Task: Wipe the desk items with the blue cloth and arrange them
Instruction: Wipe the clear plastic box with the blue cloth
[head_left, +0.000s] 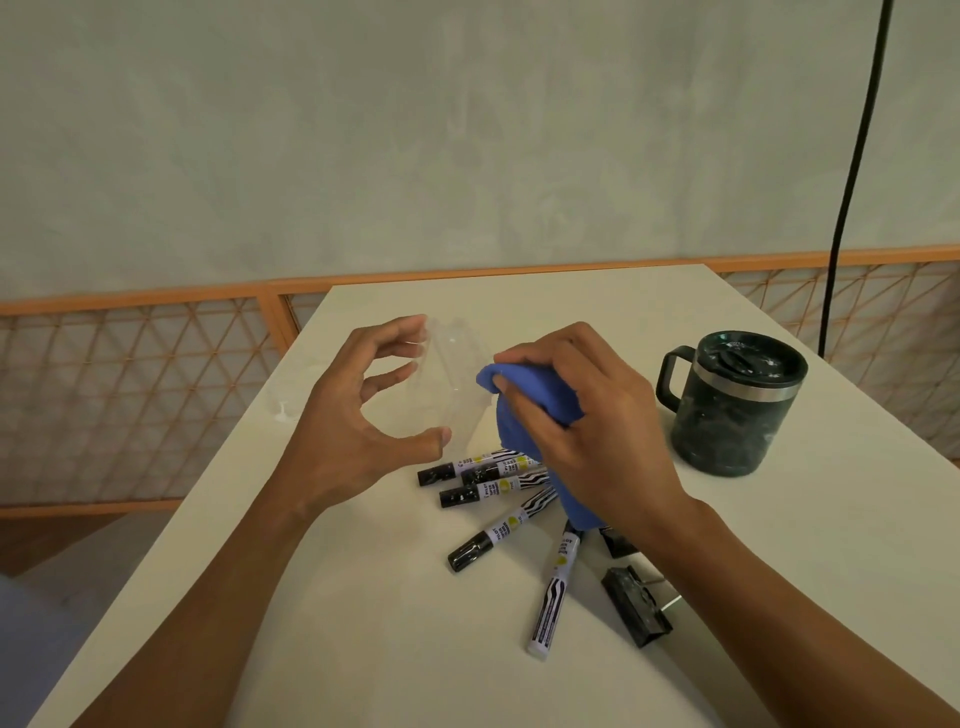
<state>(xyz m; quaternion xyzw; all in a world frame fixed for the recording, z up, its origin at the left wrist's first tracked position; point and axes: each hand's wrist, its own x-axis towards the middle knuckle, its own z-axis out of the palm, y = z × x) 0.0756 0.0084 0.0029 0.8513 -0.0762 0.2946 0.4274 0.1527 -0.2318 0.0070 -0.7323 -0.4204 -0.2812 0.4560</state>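
Our left hand curls loosely round a clear plastic container, thumb near, fingers far. Just to its right, our right hand grips the bunched blue cloth against the container's right wall. The black-and-white marker pens lie fanned just nearer, on the white desk.

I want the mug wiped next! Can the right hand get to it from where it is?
Probably yes. The lidded mug stands on the table just right of the right hand, with nothing between them. That hand grips the blue cloth.
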